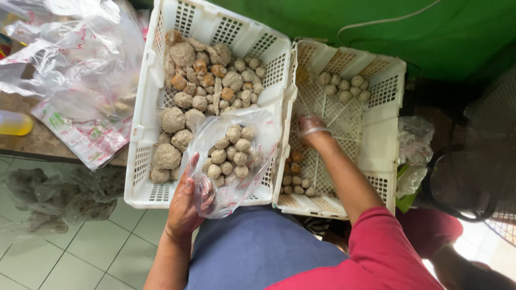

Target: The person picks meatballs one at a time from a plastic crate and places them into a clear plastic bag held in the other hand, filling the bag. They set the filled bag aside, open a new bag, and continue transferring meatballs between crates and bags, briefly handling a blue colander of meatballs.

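Left hand (185, 207) grips open clear bag (231, 161) of meatballs at left crate's (141, 161) near edge; gloved right hand (312, 129), grasp unclear, in right crate (384, 134), nearer its far-corner balls (344, 86)

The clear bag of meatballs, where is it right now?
The clear bag of meatballs is low in the head view, held by the left hand over the near right corner of the left white basket.

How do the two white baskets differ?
1. The left basket is piled with meatballs of mixed sizes, big to small; the right basket is mostly bare, with small clusters at its far and near ends.
2. The left hand holds a clear bag of meatballs over the left basket; the gloved right hand reaches into the right basket.
Shared: both are white perforated plastic.
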A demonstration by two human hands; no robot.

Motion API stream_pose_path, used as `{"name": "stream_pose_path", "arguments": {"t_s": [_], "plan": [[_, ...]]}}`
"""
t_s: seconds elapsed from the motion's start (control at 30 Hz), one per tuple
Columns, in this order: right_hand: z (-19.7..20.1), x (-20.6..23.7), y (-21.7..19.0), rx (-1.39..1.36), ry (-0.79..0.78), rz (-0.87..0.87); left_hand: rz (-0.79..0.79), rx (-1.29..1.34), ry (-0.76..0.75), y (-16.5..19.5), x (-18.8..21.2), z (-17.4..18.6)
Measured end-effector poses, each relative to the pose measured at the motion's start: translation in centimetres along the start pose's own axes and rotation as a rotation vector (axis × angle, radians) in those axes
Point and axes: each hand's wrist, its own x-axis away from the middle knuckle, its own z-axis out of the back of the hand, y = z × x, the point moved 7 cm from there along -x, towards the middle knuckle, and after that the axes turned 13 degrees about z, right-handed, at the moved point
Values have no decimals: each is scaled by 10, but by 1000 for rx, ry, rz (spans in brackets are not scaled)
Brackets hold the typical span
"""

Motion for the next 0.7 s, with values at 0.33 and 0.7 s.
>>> {"name": "stream_pose_path", "arguments": {"t_s": [0.33, 0.7], "plan": [[71, 78, -62, -1270, -145, 82, 63, -15, -83, 1, -5, -10], [93, 6, -27, -747, 616, -41, 72, 12, -115, 1, -3, -12]]}}
